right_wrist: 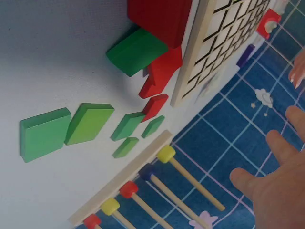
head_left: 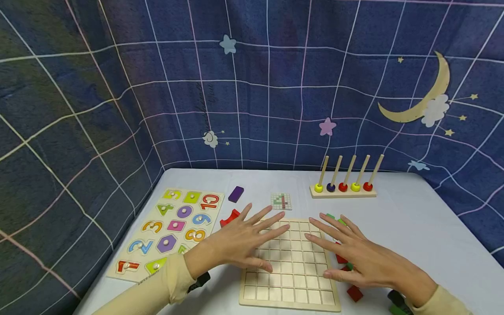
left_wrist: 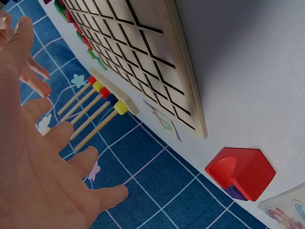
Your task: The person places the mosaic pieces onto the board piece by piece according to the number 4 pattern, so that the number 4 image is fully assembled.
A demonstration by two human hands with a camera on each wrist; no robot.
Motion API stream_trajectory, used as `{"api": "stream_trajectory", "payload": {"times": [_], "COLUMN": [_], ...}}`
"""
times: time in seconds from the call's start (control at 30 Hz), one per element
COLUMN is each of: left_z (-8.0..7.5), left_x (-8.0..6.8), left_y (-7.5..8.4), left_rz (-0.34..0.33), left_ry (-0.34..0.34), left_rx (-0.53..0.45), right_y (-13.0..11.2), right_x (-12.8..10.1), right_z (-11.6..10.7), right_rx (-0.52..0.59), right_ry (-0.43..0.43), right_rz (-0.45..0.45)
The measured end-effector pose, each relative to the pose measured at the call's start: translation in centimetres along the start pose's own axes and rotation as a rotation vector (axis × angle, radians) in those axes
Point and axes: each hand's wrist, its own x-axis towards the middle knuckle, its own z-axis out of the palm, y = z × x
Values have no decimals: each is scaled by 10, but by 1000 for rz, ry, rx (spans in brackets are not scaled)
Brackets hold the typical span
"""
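Head view shows both hands spread flat, fingers straight and apart, over the pale wooden grid board point(head_left: 289, 267), which lies flat on the white tabletop point(head_left: 413, 227) near the front edge, between the colourful number puzzle board point(head_left: 169, 232) and a scatter of red and green wooden blocks point(right_wrist: 90, 124). The left hand point(head_left: 240, 243) is held over the board's left part and the right hand point(head_left: 354, 253) over its right edge; neither is closed on anything, and whether the palms touch the wood cannot be told. Nothing is gripped in either wrist view.

If the board is being steadied or squared, it is judged best done with flat fingers pressed evenly on both sides, so that it is not skewed, and with the right hand kept clear of the blocks just beside that edge.

The board is nearly square, so hardly any long axis is shown; its grid lines run straight away from the person, towards the wooden peg rack with coloured beads point(head_left: 342, 186) at the back.
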Motion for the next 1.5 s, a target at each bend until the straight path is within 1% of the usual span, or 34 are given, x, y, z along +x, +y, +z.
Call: {"api": "stream_trajectory", "payload": {"times": [0.2, 0.33, 0.43, 0.63, 0.77, 0.8, 0.87, 1.0, 1.1, 1.17, 1.23, 1.4, 1.5], "left_z": [-4, -7, -8, -8, -8, -8, -8, -8, -6, -3, -1, 6, 7], "left_x": [1, 1, 0, -5, -14, -17, -23, -34, -38, -38, -37, -28, -23], "left_y": [0, 0, 2, 9, 16, 17, 21, 26, 29, 30, 31, 33, 34], "left_rz": [6, 2, 10, 36, 24, 14, -24, -143, -234, -284, -318, -371, -397], "left_ry": [-12, -32, -42, -65, -105, -122, -174, -286, -334, -361, -382, -423, -446], "left_rx": [-6, -29, -39, -6, 30, 38, 24, -58, -93, -111, -122, -141, -145], "right_y": [3, 6, 7, 15, 26, 29, 37, 57, 74, 84, 92, 103, 105], "right_x": [-2, -3, -5, -4, 0, 2, 3, 9, 16, 23, 28, 39, 45], "right_z": [0, -2, -3, -6, -7, -8, -8, -11, -10, -6, 0, 14, 18], "right_rx": [46, 17, 25, 99, 98, 90, 73, 69, 87, 103, 130, 202, 196], "right_ry": [2, 23, 12, -22, -10, -6, 5, 44, 70, 74, 69, 44, 21], "right_rz": [33, 29, 51, 133, 137, 134, 132, 130, 119, 120, 137, 225, 261]}}
